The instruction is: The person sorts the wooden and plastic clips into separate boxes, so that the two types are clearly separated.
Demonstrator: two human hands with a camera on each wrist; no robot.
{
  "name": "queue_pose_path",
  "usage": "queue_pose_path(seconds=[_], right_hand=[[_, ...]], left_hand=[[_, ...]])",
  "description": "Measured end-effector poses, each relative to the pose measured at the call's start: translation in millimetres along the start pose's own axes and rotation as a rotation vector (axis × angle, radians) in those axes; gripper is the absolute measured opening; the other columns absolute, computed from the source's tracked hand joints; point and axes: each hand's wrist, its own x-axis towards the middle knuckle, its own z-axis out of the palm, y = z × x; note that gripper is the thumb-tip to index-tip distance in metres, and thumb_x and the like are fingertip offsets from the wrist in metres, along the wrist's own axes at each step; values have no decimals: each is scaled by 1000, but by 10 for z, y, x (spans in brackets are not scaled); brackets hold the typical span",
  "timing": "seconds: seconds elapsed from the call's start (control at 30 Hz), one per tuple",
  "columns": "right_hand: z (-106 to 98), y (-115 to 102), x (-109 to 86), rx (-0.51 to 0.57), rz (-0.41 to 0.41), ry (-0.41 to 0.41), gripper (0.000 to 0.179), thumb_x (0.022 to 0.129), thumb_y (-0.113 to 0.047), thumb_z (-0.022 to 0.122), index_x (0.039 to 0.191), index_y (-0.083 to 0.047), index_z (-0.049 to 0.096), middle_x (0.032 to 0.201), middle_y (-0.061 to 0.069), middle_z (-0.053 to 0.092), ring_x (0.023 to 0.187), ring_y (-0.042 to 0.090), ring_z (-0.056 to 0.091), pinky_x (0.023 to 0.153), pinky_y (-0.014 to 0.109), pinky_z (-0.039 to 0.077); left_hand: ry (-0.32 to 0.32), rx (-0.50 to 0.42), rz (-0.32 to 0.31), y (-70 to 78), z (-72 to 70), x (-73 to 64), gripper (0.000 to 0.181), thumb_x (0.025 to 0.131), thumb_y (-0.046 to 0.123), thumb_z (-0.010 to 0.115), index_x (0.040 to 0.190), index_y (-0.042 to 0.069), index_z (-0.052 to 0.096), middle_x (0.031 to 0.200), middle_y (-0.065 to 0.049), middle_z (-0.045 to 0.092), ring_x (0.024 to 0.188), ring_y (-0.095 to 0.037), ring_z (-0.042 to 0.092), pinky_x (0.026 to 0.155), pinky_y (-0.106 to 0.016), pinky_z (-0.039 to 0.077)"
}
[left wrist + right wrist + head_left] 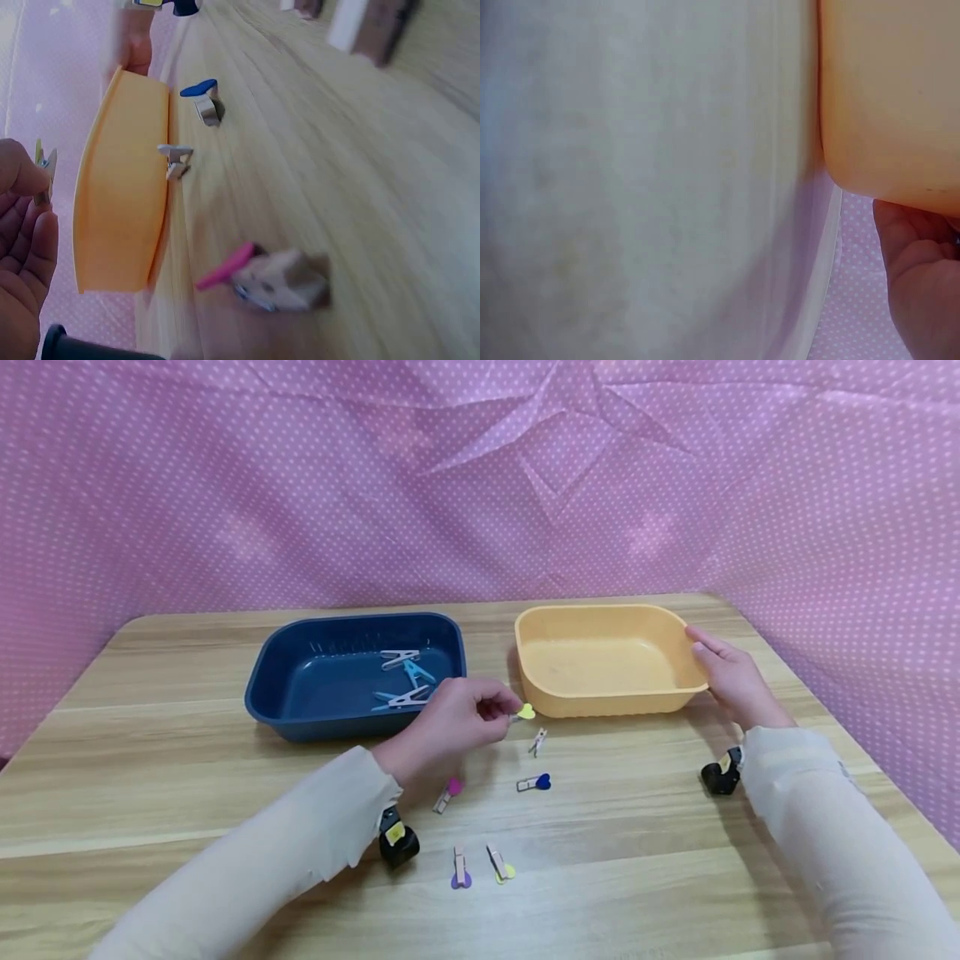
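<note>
My left hand [465, 718] pinches a small clothespin with a yellow heart [527, 712], held near the front left corner of the yellow plastic bin [615, 704]. In the left wrist view the clothespin [45, 176] shows between thumb and fingers. My right hand [738, 681] grips the bin's right end, thumb at the rim; in the right wrist view part of the hand [926, 277] is hidden by the bin wall. Near the left hand lie a pale clothespin [537, 742], one with a dark blue heart [534, 782] and one with a pink heart [448, 795].
A dark blue bin [330, 727] stands at the left with several plastic clothespins [408, 697], white and light blue, inside. Closer to the person lie clothespins with a purple heart [461, 868] and a yellow heart [500, 864]. A pink dotted cloth [480, 485] hangs behind the wooden table [600, 877].
</note>
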Motion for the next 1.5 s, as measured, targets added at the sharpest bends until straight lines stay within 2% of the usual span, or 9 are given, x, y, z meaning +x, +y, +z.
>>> queue_pose_path(seconds=[0.27, 0.47, 0.7, 0.9, 1.03, 1.3, 1.5], right_hand=[[-17, -16, 0, -25, -7, 23, 57, 100, -38, 28, 147, -10, 14, 154, 10, 7, 139, 31, 16, 111, 40, 22], [12, -49, 34, -18, -13, 21, 55, 100, -37, 30, 147, -12, 16, 154, 8, 7, 139, 29, 16, 112, 40, 22], [24, -50, 47, -23, 4, 16, 55, 100, -38, 29, 148, -14, 15, 154, 7, 6, 139, 29, 17, 112, 38, 22], [26, -32, 42, -2, 15, 18, 55, 100, -37, 29, 147, -15, 15, 154, 7, 6, 139, 30, 18, 112, 38, 23], [43, -43, 35, 20, 17, 20, 54, 100, -35, 29, 147, -13, 15, 154, 8, 6, 139, 30, 18, 112, 38, 22], [20, -2, 28, 26, 30, 38, 54, 100, -37, 29, 147, -15, 15, 154, 9, 6, 138, 31, 20, 111, 38, 25], [9, 7, 46, 30, 32, 32, 55, 99, -38, 29, 147, -15, 15, 154, 9, 6, 138, 31, 21, 110, 37, 26]], left_hand=[[56, -48, -15, 32, 99, 157, 19, 80, 3, 62, 94, 14, 70, 88, 3, 64, 81, -15, 54, 71, -22, 50], [103, -48, 9, 39, 146, 295, 16, 81, 5, 64, 94, 12, 69, 88, 1, 64, 81, -15, 54, 73, -20, 51], [113, -45, 47, 63, 158, 404, 18, 82, 4, 62, 97, 10, 68, 90, -1, 62, 82, -15, 54, 73, -21, 50], [148, -19, 71, 68, 162, 496, 18, 82, 4, 62, 98, 8, 68, 90, -2, 64, 81, -15, 54, 72, -19, 50], [167, -5, 56, 93, 169, 553, 17, 83, 5, 62, 99, 8, 68, 91, -2, 64, 82, -15, 55, 71, -19, 51], [200, -59, 27, 213, 189, 703, 18, 84, 5, 62, 101, 7, 68, 92, -3, 65, 84, -15, 56, 70, -18, 52], [220, -68, 6, 216, 245, 805, 17, 84, 6, 63, 101, 8, 68, 93, -3, 65, 84, -14, 57, 72, -17, 52]])
